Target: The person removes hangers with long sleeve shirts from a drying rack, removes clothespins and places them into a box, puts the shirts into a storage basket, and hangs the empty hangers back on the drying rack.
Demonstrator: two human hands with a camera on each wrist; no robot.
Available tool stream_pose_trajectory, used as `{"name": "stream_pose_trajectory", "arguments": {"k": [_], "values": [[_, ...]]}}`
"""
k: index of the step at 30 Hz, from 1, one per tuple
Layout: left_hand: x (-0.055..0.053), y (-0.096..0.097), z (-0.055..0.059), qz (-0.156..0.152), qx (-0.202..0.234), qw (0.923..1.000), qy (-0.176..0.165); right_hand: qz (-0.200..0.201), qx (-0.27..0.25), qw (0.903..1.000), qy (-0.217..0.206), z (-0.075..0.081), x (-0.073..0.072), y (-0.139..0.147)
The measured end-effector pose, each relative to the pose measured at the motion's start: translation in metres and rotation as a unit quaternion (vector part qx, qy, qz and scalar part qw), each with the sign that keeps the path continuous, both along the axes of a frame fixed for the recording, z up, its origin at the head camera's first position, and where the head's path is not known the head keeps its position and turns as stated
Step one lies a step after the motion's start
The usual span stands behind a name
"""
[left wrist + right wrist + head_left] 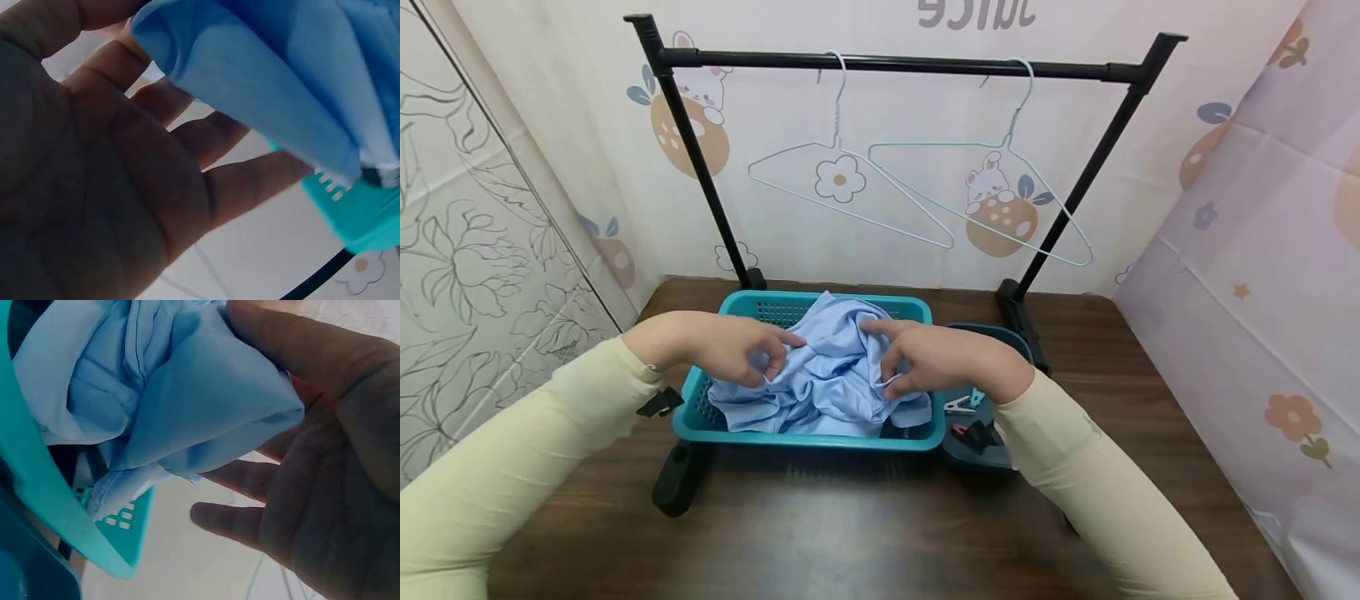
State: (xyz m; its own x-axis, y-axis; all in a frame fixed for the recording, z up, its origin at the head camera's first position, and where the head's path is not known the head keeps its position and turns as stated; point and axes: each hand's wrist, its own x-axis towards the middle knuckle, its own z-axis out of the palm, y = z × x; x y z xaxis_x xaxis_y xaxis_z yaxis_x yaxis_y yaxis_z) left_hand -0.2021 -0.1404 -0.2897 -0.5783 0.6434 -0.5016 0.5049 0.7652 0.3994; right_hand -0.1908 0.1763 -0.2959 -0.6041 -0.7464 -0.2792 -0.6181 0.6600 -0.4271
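Observation:
A crumpled light blue garment (831,375) lies heaped in a teal basket (808,442); its exact kind cannot be told from the folds. At the heap's left side my left hand (730,346) pinches the cloth between thumb and forefinger, the other fingers spread behind it in the left wrist view. My right hand (936,358) grips the right side of the same garment, thumb in front and fingers behind. Seen from the right wrist, a loose fold of the garment (219,406) bulges beside the palm.
A black rack (887,61) stands behind the basket, carrying a white hanger (850,215) and a pale green hanger (977,225). Right of the basket, a dark blue tray (977,458) holds several clips (966,403). All stands on a brown wooden table (850,533).

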Motion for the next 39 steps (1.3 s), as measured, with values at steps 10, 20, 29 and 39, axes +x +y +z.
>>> {"name": "stream_pose_trajectory", "arguments": {"k": [10, 20, 29, 39], "values": [[-0.012, 0.008, -0.029, -0.015, -0.049, 0.9983, -0.027, 0.005, 0.084, 0.9947, -0.059, -0.029, -0.031, -0.032], [-0.035, 0.023, -0.047, -0.033, -0.089, 0.9929, -0.073, -0.017, 0.183, 0.9768, -0.11, -0.034, -0.038, -0.044], [-0.032, 0.012, -0.012, 0.001, -0.009, 0.9978, 0.066, -0.018, 0.099, 0.9949, 0.003, 0.012, -0.024, -0.039], [-0.019, 0.026, -0.015, 0.095, -0.055, 0.9915, 0.07, -0.215, 0.142, 0.9662, 0.013, 0.011, 0.007, -0.074]]}}
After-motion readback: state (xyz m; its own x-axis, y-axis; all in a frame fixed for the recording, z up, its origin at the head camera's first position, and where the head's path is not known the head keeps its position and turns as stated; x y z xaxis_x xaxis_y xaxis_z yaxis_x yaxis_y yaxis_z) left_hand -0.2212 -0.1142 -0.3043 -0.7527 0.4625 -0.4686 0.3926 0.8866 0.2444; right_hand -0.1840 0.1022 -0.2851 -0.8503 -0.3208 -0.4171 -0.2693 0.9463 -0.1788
